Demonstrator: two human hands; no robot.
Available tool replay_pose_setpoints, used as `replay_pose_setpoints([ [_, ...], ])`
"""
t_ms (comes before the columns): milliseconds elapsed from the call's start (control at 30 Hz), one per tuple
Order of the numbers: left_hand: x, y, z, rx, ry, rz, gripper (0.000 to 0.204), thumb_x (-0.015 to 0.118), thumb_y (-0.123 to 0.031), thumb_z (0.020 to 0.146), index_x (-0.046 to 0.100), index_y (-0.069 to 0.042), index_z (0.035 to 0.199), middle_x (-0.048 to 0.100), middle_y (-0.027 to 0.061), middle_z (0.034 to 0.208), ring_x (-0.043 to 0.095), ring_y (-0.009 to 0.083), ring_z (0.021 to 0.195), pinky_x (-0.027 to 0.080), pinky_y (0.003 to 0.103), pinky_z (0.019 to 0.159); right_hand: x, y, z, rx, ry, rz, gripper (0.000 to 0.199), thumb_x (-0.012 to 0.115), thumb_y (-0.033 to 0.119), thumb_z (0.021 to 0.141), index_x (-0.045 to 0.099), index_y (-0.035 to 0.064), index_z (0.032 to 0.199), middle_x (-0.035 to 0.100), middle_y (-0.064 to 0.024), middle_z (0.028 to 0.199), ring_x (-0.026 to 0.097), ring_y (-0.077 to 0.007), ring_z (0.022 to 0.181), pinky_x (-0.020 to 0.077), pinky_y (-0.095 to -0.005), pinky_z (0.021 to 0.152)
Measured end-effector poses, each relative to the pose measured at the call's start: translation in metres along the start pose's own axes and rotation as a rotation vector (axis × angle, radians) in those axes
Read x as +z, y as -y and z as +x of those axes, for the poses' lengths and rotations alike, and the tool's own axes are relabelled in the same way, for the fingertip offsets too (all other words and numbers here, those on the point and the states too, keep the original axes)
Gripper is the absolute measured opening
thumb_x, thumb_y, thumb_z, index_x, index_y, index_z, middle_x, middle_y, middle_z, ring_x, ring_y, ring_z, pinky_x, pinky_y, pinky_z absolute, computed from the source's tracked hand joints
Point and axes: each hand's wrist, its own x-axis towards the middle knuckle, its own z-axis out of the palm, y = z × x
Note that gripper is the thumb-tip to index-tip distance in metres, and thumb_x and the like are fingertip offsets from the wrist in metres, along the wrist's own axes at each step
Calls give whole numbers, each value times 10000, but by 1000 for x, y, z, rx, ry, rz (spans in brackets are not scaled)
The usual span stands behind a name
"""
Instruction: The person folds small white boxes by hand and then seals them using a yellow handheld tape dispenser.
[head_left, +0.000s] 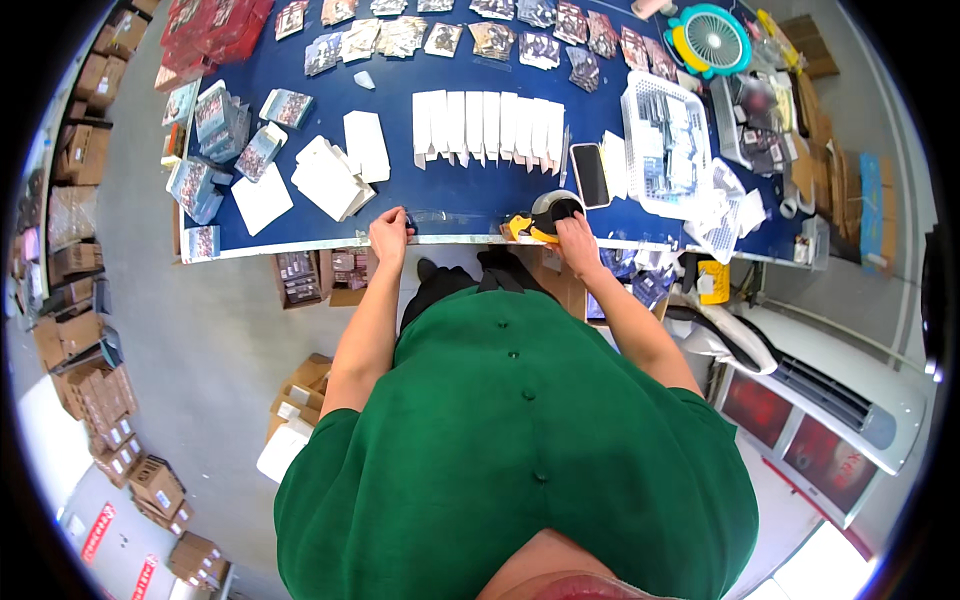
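Your green shirt [520,440] fills the near view. At the blue table's [470,205] near edge, your right hand [577,240] fingers close on the tape dispenser [545,215]; your left hand [390,228] fingers pinch the clear tape strip [455,214] stretched leftward.

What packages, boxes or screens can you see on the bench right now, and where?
Flat white cartons: overlapped row, table centre.
White carton stack: left of the row.
Printed card packs: row along the far edge.
Phone: dark screen, beside the white basket.
Red boxes: far left corner.
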Motion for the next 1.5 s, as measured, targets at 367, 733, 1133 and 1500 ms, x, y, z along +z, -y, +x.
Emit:
replay_pose_setpoints([
  [367,9,46,-16,113,-358,-158,359,717,-198,862,687,-71,1196,593,76,769,586,218,629,488,364,632,1,5,12,-69,160,-143,615,738,355,817,506,-56,1212,566,-207,1268,477,-331,1290,292,-460,1147],
  [733,2,16,-41,418,-254,-142,237,677,-154,888,680,-122,1123,617,30,883,639,191,711,506,328,640,-33,11,21,-150,339,-268,808,786,335,760,421,-80,1350,451,-234,1409,374,-369,1369,280,-458,1148],
  [1133,46,-65,32,521,-183,133,395,551,-108,900,570,-56,1292,655,160,1189,633,343,1060,524,425,864,-95,72,220,-423,-70,28,238,666,132,860,622,66,1085,620,-139,1159,569,-324,1095,447,-421,890],
  [1500,5,-122,53,973,-511,114,280,577,30,834,676,-81,1071,700,68,1024,648,277,947,517,384,840,-130,133,317,-710,-118,-80,611,745,94,748,541,136,1323,508,-111,1402,496,-294,1263,417,-414,993],
])
